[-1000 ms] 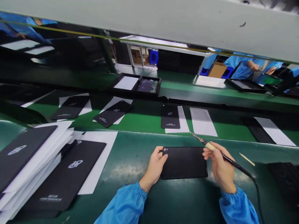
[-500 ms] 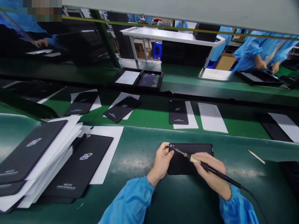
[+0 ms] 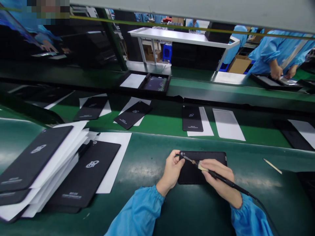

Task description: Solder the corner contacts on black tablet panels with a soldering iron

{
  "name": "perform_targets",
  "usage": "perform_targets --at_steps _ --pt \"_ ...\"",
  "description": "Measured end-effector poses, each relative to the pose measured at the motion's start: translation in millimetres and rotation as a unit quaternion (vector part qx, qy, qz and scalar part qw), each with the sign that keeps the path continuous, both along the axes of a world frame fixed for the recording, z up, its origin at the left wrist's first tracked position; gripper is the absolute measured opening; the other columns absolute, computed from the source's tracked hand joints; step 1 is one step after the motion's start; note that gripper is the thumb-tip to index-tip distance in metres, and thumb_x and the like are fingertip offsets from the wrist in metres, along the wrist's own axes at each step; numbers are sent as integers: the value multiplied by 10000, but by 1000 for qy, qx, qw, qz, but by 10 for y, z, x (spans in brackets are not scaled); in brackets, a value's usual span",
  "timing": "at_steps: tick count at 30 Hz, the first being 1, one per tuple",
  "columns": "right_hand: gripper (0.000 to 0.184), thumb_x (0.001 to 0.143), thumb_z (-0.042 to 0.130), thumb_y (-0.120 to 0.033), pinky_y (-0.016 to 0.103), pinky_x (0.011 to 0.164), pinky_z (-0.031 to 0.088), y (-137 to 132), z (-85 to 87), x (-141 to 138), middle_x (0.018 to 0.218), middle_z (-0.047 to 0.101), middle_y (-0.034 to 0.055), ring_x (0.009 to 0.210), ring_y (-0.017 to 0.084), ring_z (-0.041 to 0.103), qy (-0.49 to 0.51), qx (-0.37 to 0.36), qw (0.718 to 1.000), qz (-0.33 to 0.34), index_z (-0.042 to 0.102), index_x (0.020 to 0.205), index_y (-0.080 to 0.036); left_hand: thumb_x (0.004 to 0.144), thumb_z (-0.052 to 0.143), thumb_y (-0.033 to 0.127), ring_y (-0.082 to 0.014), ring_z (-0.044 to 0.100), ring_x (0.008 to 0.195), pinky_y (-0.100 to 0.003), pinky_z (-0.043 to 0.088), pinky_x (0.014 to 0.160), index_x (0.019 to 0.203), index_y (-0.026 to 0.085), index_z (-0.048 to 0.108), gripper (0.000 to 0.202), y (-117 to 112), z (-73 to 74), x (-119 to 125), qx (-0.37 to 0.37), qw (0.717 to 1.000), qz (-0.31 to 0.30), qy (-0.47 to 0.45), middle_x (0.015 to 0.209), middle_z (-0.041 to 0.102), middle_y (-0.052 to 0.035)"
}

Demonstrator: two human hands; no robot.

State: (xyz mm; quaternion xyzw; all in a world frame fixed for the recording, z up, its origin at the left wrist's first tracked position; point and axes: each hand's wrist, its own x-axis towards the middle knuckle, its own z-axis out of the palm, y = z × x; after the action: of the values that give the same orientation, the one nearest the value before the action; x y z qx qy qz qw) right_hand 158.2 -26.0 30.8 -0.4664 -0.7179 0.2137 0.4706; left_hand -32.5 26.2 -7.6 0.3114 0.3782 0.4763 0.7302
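Note:
A black tablet back cover [image 3: 194, 175] lies on the green bench in front of me. My left hand [image 3: 171, 168] grips its upper left corner, thumb and fingers closed on the edge. In my right hand [image 3: 219, 177] is a soldering iron [image 3: 221, 178], held like a pen by its pale grip. The iron's metal tip points at the small round hole in that same corner, close to my left thumb. Whether the tip touches the cover I cannot tell. The iron's black cable runs down past my right wrist.
Left of my hands stands a pile of black covers [image 3: 92, 173] interleaved with white sheets [image 3: 114, 164]. A thin wooden stick [image 3: 272, 166] lies to the right. Beyond the bench edge, a green belt [image 3: 167, 121] carries more covers and sheets. A co-worker's hands [image 3: 277, 70] work over a black tray.
The soldering iron's tip has shifted very slightly at the corner. Items on the belt appear a little further right. The co-worker's hands at the far right have moved over their tray.

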Motion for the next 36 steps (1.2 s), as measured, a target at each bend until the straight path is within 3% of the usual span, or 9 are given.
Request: perform_targets --at_steps 7,18,36 --pt "215 884 638 -122 301 866 595 46 41 50 1060 727 92 971 194 713 -18 -20 999 22 745 1042 -219 760 750 240 -115 650 587 -201 483 574 941 199 511 303 2 -8 -3 0 1000 -7 4 732 717 3" --pt "195 886 647 -155 319 874 595 95 238 150 1074 731 92 985 207 713 -25 -22 999 32 752 1035 -226 744 776 268 -123 643 555 -210 485 562 927 200 516 325 -5 10 -5 -4 1000 -4 6 708 713 8" --pt "178 903 638 -205 329 884 591 255 252 153 1074 734 94 976 202 712 -44 -58 995 68 756 1034 -225 748 769 257 -118 642 577 -207 489 574 928 193 527 308 -11 41 -5 -4 1000 -1 12 723 720 -4"
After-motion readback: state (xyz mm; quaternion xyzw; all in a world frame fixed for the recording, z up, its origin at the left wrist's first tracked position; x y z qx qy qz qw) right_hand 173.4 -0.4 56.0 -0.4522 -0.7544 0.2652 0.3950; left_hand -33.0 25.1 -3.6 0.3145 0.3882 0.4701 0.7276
